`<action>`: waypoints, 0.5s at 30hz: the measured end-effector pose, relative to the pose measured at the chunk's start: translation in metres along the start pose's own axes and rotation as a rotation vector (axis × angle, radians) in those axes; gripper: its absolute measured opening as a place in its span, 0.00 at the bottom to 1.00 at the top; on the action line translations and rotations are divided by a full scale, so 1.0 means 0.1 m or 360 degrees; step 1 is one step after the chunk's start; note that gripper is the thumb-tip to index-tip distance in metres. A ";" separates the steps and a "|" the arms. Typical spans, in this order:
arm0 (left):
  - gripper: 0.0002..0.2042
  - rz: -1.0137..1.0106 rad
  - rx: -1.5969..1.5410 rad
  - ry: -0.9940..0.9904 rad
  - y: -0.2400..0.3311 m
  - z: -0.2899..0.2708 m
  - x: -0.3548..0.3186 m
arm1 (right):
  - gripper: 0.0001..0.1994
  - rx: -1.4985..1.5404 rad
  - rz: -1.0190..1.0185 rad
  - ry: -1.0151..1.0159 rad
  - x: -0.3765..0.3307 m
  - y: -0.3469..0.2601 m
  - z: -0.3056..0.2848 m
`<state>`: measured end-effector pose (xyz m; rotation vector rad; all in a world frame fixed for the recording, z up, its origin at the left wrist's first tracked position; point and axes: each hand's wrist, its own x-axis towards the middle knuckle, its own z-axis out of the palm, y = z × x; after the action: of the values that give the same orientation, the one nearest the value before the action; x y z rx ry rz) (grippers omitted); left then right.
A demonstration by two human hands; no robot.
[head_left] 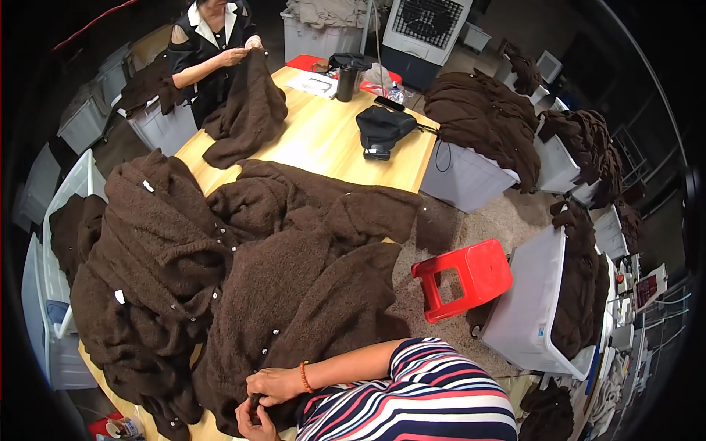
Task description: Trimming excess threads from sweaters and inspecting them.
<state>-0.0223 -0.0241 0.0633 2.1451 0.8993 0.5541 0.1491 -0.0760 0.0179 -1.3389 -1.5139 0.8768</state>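
A dark brown knit cardigan (294, 294) with small shiny buttons lies spread over the near part of the table. At its lower edge my right hand (278, 384), with a beaded bracelet at the wrist, is closed with its fingers bent on the knit. Just below, my left hand (254, 424) pinches a small dark fold of the same garment. The two hands almost touch. What lies between the fingertips is partly hidden. To the left is a big heap of brown knit garments (154, 242) with buttons and white tags.
Across the wooden table (323, 125), a person (213, 59) holds another brown knit garment (254, 110). A black bag (384, 126), a dark tumbler (346, 84) and a phone (390, 104) lie on the table. A red stool (471, 275) and garment-filled white bins (526, 301) stand on the right.
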 end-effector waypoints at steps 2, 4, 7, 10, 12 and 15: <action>0.11 -0.0067 -0.0138 -0.0029 -0.07 0.01 0.01 | 0.11 0.0007 0.0040 -0.0051 -0.01 0.00 -0.03; 0.10 -0.0121 -0.0153 -0.0045 -0.06 0.03 0.02 | 0.10 0.0003 0.0047 -0.0052 -0.02 0.03 -0.04; 0.09 -0.0150 -0.0209 -0.0080 -0.22 0.07 0.01 | 0.09 -0.0001 0.0089 -0.0096 -0.03 0.06 -0.03; 0.10 -0.0390 -0.0520 -0.0145 -0.55 0.13 -0.13 | 0.09 0.0014 0.0141 -0.0193 -0.04 0.11 0.02; 0.11 -0.0575 -0.0789 -0.0149 -0.75 0.25 -0.15 | 0.08 0.0052 0.0146 -0.0260 -0.03 0.16 0.07; 0.06 -0.0444 -0.0877 -0.0050 -0.76 0.27 -0.18 | 0.09 0.0117 0.0025 -0.0281 0.02 0.20 0.10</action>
<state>-0.0499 -0.0127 -0.0140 1.5028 0.8854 0.5472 0.1463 -0.0698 -0.0037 -1.2486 -1.5907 1.0736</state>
